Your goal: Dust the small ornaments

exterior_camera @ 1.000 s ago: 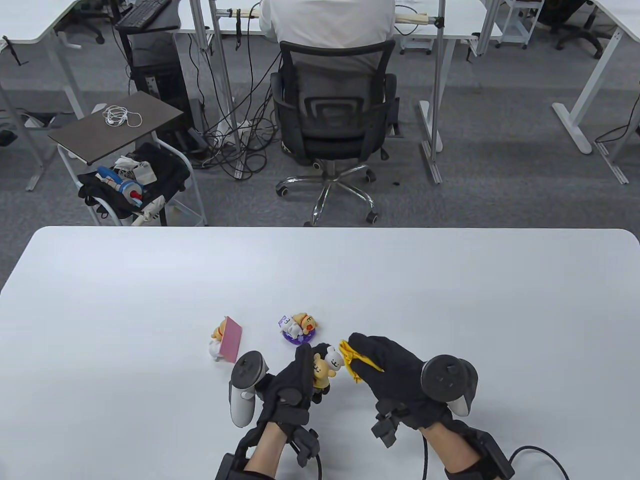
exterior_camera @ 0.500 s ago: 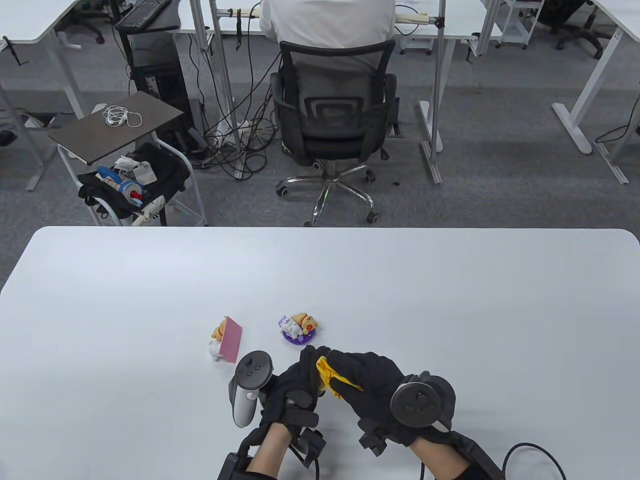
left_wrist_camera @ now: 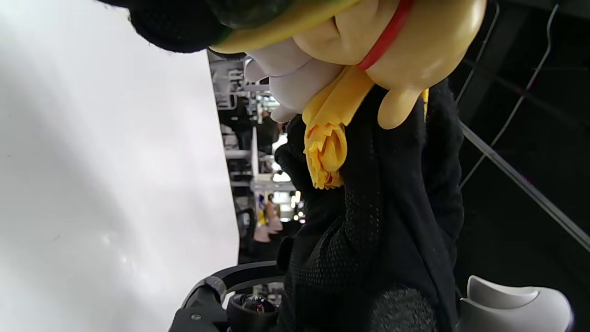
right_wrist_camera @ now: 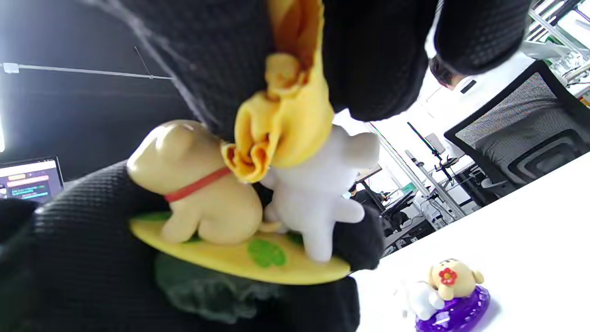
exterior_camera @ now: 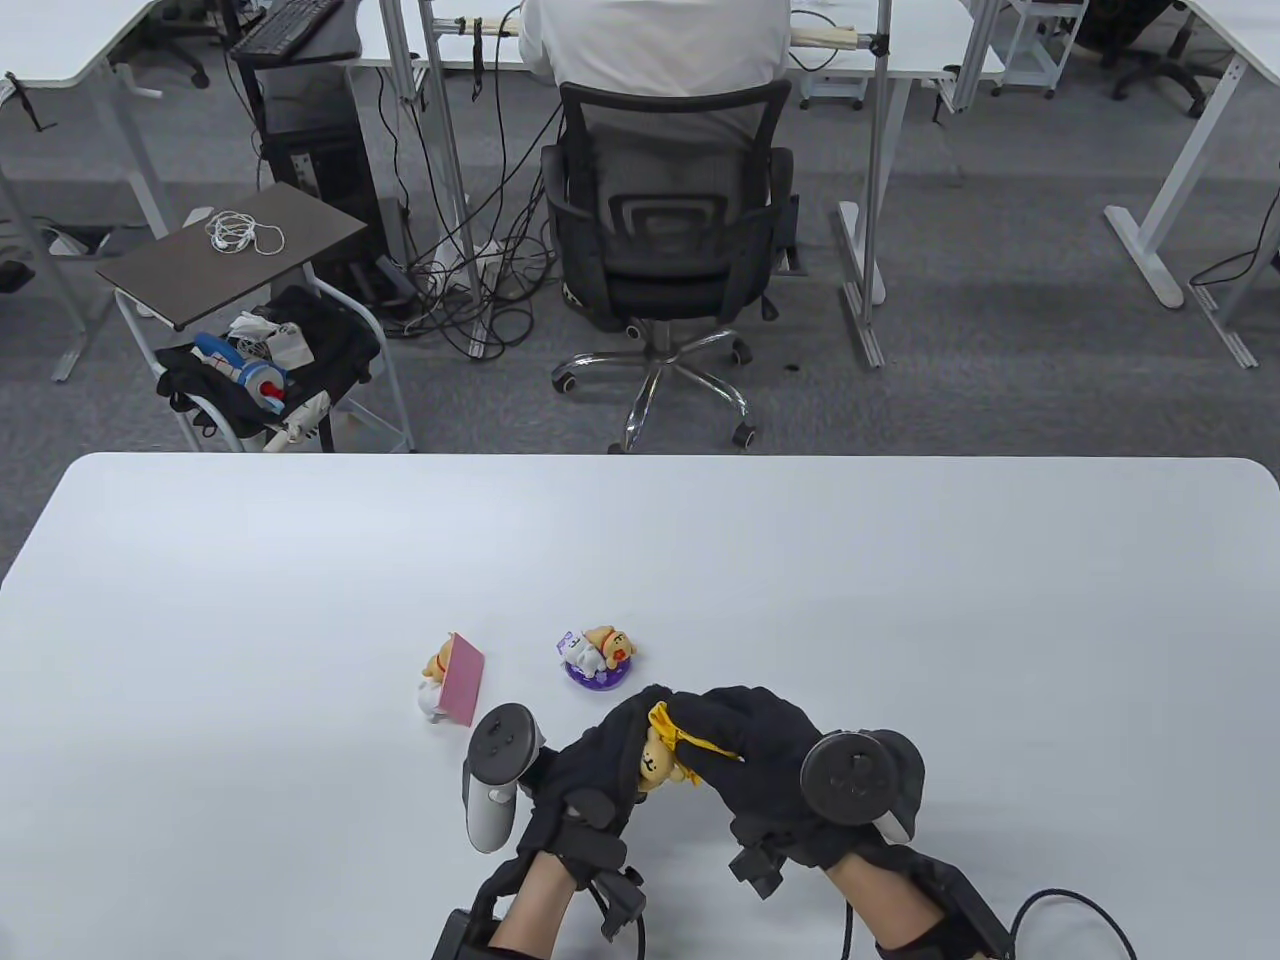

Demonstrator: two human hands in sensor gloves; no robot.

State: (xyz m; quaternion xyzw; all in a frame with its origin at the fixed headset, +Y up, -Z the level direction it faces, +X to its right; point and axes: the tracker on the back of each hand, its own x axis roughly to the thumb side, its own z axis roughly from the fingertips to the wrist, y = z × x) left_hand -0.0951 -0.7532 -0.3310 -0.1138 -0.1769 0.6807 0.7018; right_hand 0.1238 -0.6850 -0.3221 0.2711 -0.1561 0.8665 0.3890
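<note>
My left hand (exterior_camera: 600, 765) grips a small ornament (exterior_camera: 657, 765) of a tan dog and a white figure on a yellow base, held above the table. In the right wrist view the ornament (right_wrist_camera: 239, 216) shows clearly. My right hand (exterior_camera: 740, 735) pinches a folded yellow cloth (exterior_camera: 680, 738) and presses it onto the ornament's top; the cloth (right_wrist_camera: 281, 115) lies on the white figure's head. The cloth also shows in the left wrist view (left_wrist_camera: 325, 138). Two other ornaments stand on the white table (exterior_camera: 900, 600): one on a purple base (exterior_camera: 598, 660) and one with a pink panel (exterior_camera: 452, 678).
The purple-base ornament also appears in the right wrist view (right_wrist_camera: 449, 295), just beyond my hands. An office chair (exterior_camera: 665, 230) with a seated person is beyond the table's far edge. A small cart (exterior_camera: 250, 310) stands at the far left.
My right hand moved left from apart onto the ornament with the cloth, covered it, and now has shifted slightly so the tan dog's face shows again. My left hand stays holding the ornament.
</note>
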